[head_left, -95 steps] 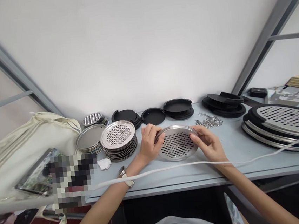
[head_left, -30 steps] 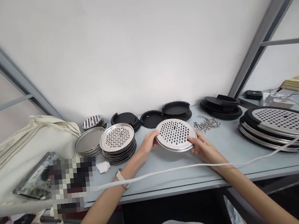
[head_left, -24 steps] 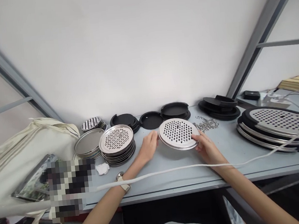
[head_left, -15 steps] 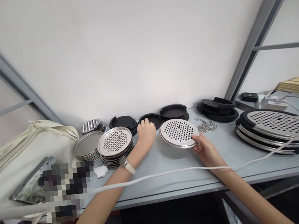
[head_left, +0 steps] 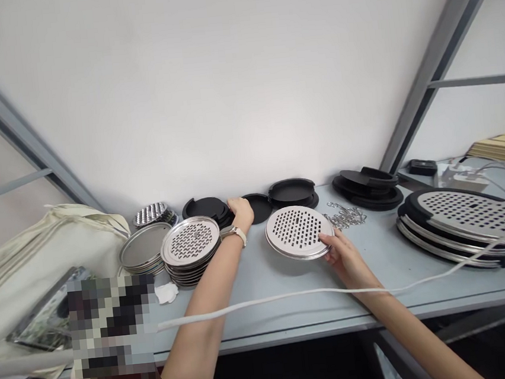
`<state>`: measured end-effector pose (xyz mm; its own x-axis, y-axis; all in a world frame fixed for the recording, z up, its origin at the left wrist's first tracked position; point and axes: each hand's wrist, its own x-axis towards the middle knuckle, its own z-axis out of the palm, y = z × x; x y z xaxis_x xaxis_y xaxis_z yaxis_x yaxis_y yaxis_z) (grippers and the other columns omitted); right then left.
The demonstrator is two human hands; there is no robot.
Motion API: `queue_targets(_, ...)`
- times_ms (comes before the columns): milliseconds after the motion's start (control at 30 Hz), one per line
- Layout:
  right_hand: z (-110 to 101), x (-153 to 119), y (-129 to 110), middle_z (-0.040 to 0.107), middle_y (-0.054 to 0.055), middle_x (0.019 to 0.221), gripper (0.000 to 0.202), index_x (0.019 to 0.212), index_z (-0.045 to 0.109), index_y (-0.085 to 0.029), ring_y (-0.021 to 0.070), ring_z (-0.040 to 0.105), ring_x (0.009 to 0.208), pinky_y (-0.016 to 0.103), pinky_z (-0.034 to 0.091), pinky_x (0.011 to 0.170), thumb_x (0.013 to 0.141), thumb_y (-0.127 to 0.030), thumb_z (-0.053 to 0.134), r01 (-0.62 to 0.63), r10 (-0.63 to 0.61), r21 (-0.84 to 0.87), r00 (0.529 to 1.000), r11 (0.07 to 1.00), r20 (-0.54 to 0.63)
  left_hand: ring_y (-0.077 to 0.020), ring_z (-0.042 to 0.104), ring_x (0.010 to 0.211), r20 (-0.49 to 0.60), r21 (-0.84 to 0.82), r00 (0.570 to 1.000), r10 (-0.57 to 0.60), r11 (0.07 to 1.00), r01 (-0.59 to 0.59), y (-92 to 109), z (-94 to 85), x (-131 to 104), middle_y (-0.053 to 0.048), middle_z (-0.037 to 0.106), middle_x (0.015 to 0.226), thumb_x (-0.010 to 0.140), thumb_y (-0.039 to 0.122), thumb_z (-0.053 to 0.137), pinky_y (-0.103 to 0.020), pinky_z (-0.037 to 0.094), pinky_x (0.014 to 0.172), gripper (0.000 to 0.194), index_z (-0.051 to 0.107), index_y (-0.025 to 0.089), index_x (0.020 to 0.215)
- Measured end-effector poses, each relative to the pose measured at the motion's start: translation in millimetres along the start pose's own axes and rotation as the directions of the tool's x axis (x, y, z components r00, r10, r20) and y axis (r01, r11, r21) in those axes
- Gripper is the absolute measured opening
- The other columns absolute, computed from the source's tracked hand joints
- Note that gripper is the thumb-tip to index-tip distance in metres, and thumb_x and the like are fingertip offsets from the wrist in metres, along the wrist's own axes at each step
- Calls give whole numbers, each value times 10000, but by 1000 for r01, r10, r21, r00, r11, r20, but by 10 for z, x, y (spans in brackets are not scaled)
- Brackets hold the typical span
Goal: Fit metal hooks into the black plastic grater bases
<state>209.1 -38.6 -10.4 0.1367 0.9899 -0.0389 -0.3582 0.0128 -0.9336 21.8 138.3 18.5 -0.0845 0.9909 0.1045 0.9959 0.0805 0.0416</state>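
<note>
My right hand (head_left: 343, 257) pinches the lower right rim of a round metal grater plate (head_left: 299, 226), thumb on top and fingers beneath. The plate is tilted slightly toward me above the table. My left hand (head_left: 240, 211), with a watch on its wrist, is at the right side of a stack of black round trays (head_left: 205, 209). Its fingers are curled and their tips are hidden, so what they grip cannot be made out. Left of that wrist stands a stack of grater plates (head_left: 190, 243). Plain metal discs (head_left: 145, 246) are piled beside it.
At the back are a black tray (head_left: 258, 208), more black trays (head_left: 292, 191) and black parts (head_left: 366, 189). Metal chain (head_left: 344, 215) lies near my right hand. Large grater assemblies (head_left: 469, 216) stand right. A white cable (head_left: 289, 296) crosses in front; a cloth bag (head_left: 83, 241) is left.
My left hand has moved back and slightly left to the black tray stack. My right hand keeps hold of the grater plate, now a little lower and further left in view.
</note>
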Motion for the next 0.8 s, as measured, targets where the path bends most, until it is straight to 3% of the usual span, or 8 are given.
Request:
queue_targets(167,-11,4,17,532,-37,712,221,876,560,-239,79,369,519,218,317,445,701,-325,664,-10,9,16,1000,1000,4,-374,480,1017,-78,-19,997,-19,1000,18,115,-36,-165,-237,584,950,827,177,472,-488,297,821,223,627,31,893)
queue_targets(367,-15,17,29,532,-33,717,249,921,558,-242,90,381,516,232,318,443,707,-333,648,6,-6,-13,1000,1000,-5,-392,403,1080,-157,-98,986,53,993,-69,271,-124,-528,-236,562,991,806,166,458,-522,246,863,254,600,35,972)
queue_targets(467,-4,14,14,524,-32,707,244,898,551,-237,87,379,516,228,319,434,697,-327,656,3,-3,-6,1000,1000,-15,-404,415,1059,-158,-132,984,78,986,-99,211,-127,-809,-234,569,939,806,202,469,-518,259,856,235,617,44,900)
queue_targets(600,-3,7,11,480,-34,657,223,859,542,-231,84,354,505,226,322,420,697,-335,653,17,-17,-24,1000,1000,-14,-433,437,1052,-185,-352,980,66,927,-129,-4,-12,-1307,-259,545,968,839,229,376,-527,270,857,312,580,35,975)
queue_targets(700,-10,2,20,451,-35,622,233,848,531,-225,84,345,492,228,322,413,697,-358,649,29,-30,-60,999,998,-20,-403,503,938,-155,-221,983,96,967,-129,-136,71,-1632,-274,571,916,790,225,409,-483,331,792,370,539,-4,1050)
queue_targets(800,-13,3,24,428,-49,583,251,849,516,-220,76,316,462,224,296,407,693,-369,645,17,-19,-73,999,997,-26,-334,561,838,-85,-25,990,114,993,-116,-205,35,-1791,-242,613,847,775,217,436,-406,359,734,408,521,-9,1103)
